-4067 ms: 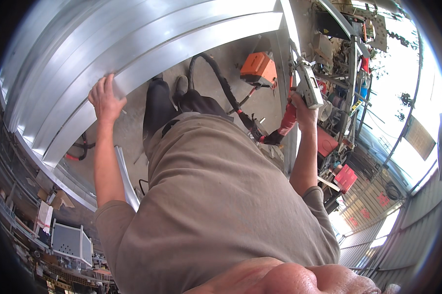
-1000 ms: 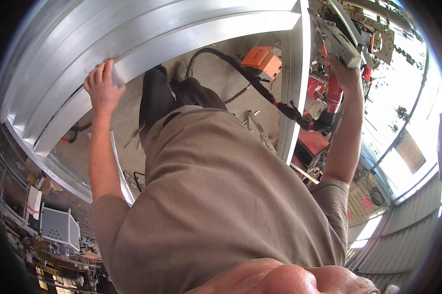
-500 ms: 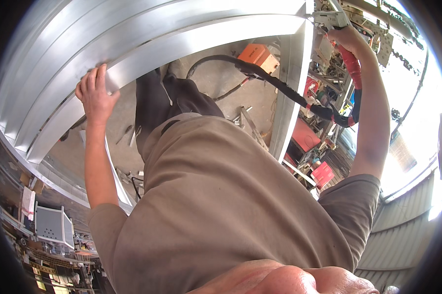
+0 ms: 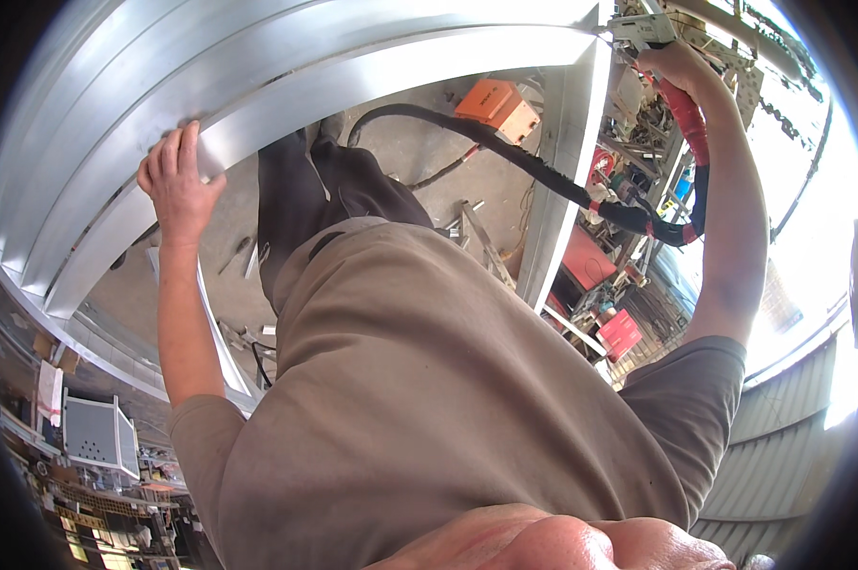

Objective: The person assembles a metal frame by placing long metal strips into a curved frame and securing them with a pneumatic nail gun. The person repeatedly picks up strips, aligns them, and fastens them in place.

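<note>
My left hand (image 4: 178, 190) rests on a silvery metal slat (image 4: 334, 90) of a large frame, fingers extended over its edge and thumb apart. At the upper right, my right hand (image 4: 686, 71) is closed around a welding gun (image 4: 643, 28) with a pale boxy head. The gun's tip is at the corner where the slats meet an upright metal post (image 4: 567, 161), and a small bright spot shows there. From the gun's handle hangs a thick cable (image 4: 533, 171), wrapped red near my hand and black farther along. My fingers partly hide the handle.
An orange box (image 4: 497, 106) stands on the concrete floor (image 4: 429, 95) beyond the cable. Metal offcuts (image 4: 486, 237) lie near my legs. Cluttered shelves and red items (image 4: 621, 334) are right of the post; a grey perforated panel (image 4: 99, 432) stands at the lower left.
My left hand has shifted slightly left along with the view. The right hand still grips the gun at the corner, its forearm a little farther right. The cable has swung slightly.
</note>
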A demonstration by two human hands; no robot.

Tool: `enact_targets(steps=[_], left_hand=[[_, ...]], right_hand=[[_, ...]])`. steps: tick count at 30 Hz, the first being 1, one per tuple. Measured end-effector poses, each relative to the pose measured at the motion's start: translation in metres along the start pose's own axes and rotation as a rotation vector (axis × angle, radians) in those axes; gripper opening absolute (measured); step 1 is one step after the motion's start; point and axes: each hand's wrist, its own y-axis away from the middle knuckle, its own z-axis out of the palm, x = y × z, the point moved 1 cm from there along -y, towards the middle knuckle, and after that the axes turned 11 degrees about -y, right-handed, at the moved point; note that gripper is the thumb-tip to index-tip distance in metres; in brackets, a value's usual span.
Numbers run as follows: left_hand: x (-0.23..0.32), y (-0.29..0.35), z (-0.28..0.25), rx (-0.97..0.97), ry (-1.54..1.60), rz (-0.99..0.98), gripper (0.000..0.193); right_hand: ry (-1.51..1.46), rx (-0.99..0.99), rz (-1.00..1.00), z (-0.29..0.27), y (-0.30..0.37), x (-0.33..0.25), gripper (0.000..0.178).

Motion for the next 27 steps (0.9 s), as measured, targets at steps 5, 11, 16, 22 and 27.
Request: enact_targets(steps=[5, 11, 16, 22, 27], left_hand=[[0.0, -0.001, 0.0, -0.011, -0.004, -0.004, 0.096], [-0.001, 0.001, 0.001, -0.016, -0.002, -0.006, 0.096], [-0.002, 0.001, 0.002, 0.004, 0.009, -0.003, 0.097], [-0.002, 0.001, 0.003, 0.009, 0.017, 0.002, 0.099], [-0.003, 0.001, 0.004, 0.002, 0.014, 0.009, 0.1]], right_hand=[[-0.01, 0.011, -0.029, 0.002, 0.0, -0.001, 0.036], [0.108, 0.018, -0.08, 0.002, -0.006, -0.002, 0.033], [0.115, -0.012, -0.07, 0.003, -0.012, -0.003, 0.031], [0.126, -0.028, -0.066, 0.003, -0.014, -0.006, 0.03], [0.113, -0.022, -0.001, 0.003, -0.013, -0.014, 0.032]])
